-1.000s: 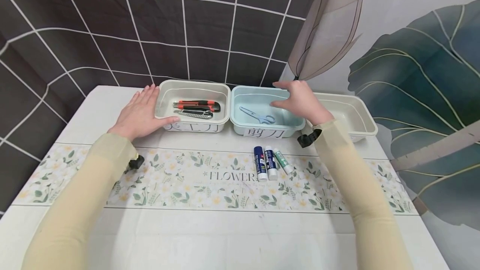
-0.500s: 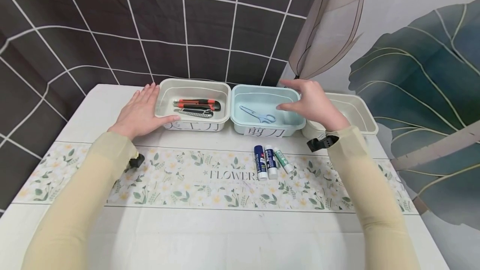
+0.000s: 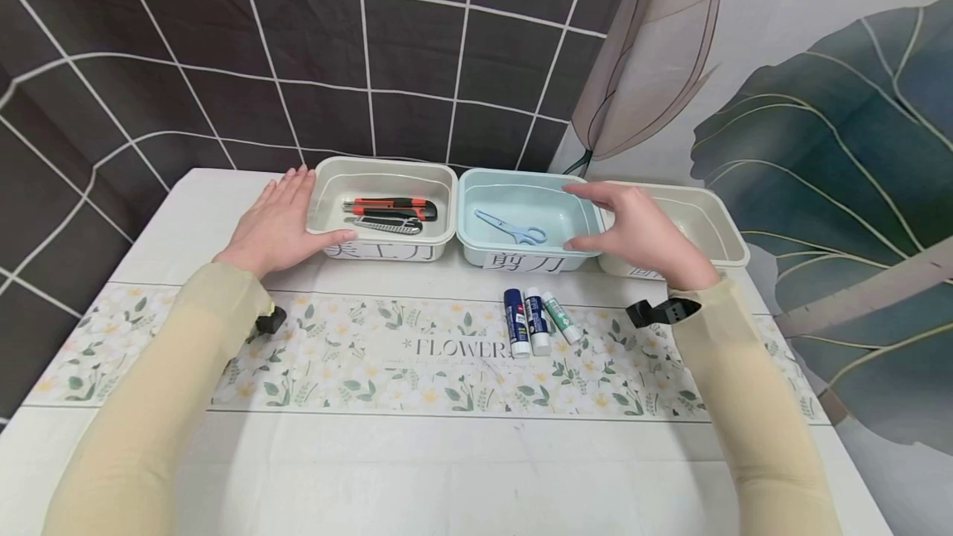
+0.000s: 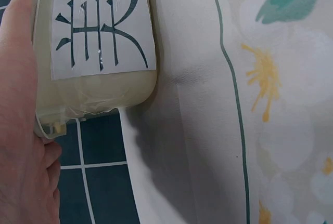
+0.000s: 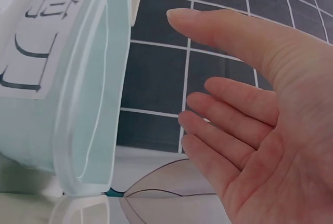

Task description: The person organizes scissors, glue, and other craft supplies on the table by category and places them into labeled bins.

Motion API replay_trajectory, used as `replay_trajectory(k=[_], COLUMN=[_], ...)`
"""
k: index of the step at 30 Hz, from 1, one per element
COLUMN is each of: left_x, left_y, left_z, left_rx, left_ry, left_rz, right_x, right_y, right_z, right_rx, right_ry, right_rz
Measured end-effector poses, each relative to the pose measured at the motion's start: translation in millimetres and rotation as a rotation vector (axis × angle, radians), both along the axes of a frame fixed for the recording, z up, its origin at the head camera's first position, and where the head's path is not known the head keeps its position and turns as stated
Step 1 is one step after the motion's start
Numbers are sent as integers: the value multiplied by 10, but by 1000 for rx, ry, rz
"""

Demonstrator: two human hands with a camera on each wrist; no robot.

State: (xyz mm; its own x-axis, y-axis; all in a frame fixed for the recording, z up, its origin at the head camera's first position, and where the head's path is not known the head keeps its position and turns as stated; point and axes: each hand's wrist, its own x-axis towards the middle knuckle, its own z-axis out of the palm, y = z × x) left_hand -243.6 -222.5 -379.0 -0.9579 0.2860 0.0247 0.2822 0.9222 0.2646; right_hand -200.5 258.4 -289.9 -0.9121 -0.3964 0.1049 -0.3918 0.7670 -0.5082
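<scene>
My left hand (image 3: 275, 223) lies with straight fingers along the left end of a cream bin (image 3: 383, 251), its thumb at the front rim. Several utility knives (image 3: 390, 213) lie in that bin, two of them with red on the handles. In the left wrist view the bin's label (image 4: 101, 26) fills the upper left, beside the hand (image 4: 18, 94). Over the right end of a light blue bin (image 3: 476, 248) hovers my right hand (image 3: 640, 226), thumb and fingers spread around nothing. Blue scissors (image 3: 511, 228) rest inside the blue bin. The right wrist view shows the bare palm (image 5: 260, 120) beside this bin's rim.
A second cream bin (image 3: 725, 230) stands at the right end of the row, partly behind the right hand. In front of the blue bin, three glue sticks (image 3: 537, 323) lie on the floral band of the tablecloth (image 3: 417, 470). A dark gridded cloth (image 3: 409, 48) hangs behind.
My right hand has shifted right and slightly toward me, from over the blue bin's middle to its right end. The left hand, bins and glue sticks have stayed put.
</scene>
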Motion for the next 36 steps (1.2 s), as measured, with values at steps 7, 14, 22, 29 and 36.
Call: replay_trajectory(k=[7, 14, 22, 29, 36], left_x=[-4, 10, 11, 2, 4], left_y=[5, 1, 3, -2, 5], left_z=[7, 13, 36, 17, 26], left_rx=[-5, -2, -6, -7, -5], left_ry=[0, 2, -1, 2, -1], left_rz=[-1, -4, -6, -4, -2], right_x=[145, 309, 497, 580, 597], right_y=[63, 86, 78, 84, 93], right_z=[-79, -169, -280, -503, -794], right_rx=[-31, -54, -72, -65, -60], right_ry=[-26, -31, -27, -76, -119], right_rz=[-7, -15, -44, -70, -88])
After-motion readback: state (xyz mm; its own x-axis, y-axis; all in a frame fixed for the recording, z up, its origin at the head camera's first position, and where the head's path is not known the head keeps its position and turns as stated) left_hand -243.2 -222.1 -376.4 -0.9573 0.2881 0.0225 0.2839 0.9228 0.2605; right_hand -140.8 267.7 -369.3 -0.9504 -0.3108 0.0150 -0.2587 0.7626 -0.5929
